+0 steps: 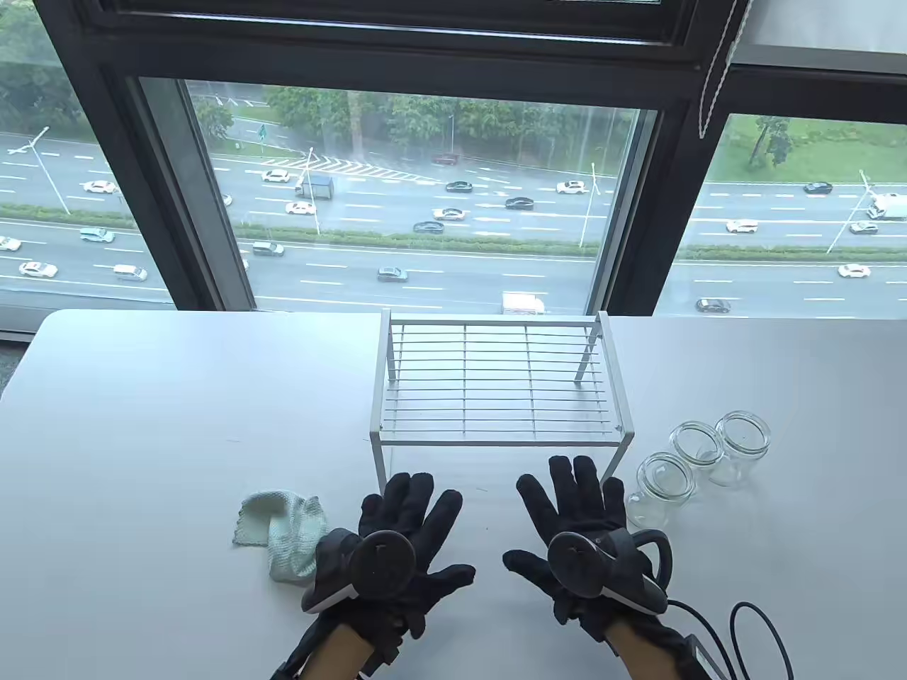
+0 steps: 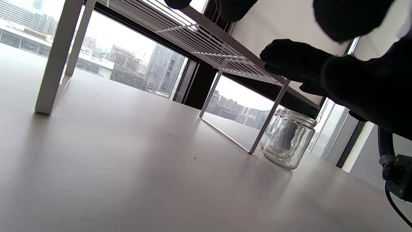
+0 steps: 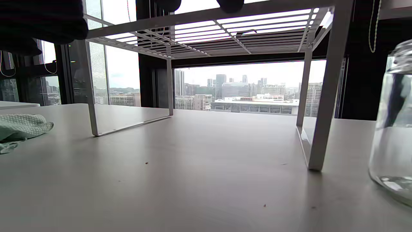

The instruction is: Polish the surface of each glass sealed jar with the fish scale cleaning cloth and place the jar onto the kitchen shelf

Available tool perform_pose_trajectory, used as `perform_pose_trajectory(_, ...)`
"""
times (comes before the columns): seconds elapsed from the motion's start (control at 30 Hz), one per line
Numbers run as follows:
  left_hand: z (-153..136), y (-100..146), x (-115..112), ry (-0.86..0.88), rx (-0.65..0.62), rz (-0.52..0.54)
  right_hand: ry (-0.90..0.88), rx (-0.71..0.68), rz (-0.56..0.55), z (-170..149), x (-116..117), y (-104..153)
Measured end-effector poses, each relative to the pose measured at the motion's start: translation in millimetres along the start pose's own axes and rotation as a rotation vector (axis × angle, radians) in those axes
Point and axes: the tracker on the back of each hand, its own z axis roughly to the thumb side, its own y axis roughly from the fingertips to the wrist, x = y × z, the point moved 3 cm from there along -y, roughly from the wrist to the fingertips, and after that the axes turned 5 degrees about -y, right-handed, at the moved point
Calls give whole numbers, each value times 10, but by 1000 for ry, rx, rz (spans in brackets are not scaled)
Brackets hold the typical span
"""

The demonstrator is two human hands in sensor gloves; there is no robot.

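Three empty glass jars without lids stand in a cluster right of the shelf: the nearest jar (image 1: 660, 489), a middle jar (image 1: 697, 449) and a far jar (image 1: 741, 438). The white wire kitchen shelf (image 1: 496, 386) stands mid-table with nothing on it. A pale green cleaning cloth (image 1: 283, 533) lies crumpled left of my left hand (image 1: 407, 513). Both hands lie flat over the table in front of the shelf with fingers spread, and neither holds anything. My right hand (image 1: 577, 499) is just left of the nearest jar (image 2: 288, 141), which also shows in the right wrist view (image 3: 394, 129). The cloth (image 3: 21, 127) appears at that view's left edge.
A white table (image 1: 142, 439) runs to a large window at the back. Black cables (image 1: 744, 637) trail from my right wrist at the bottom right. The shelf's legs (image 3: 323, 96) stand on the table between hands and window.
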Motion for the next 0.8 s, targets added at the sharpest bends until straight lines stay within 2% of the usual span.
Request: perform_pose_trajectory(0.8, 5, 3, 30, 13, -3, 7, -16, 21, 14, -30, 8, 16)
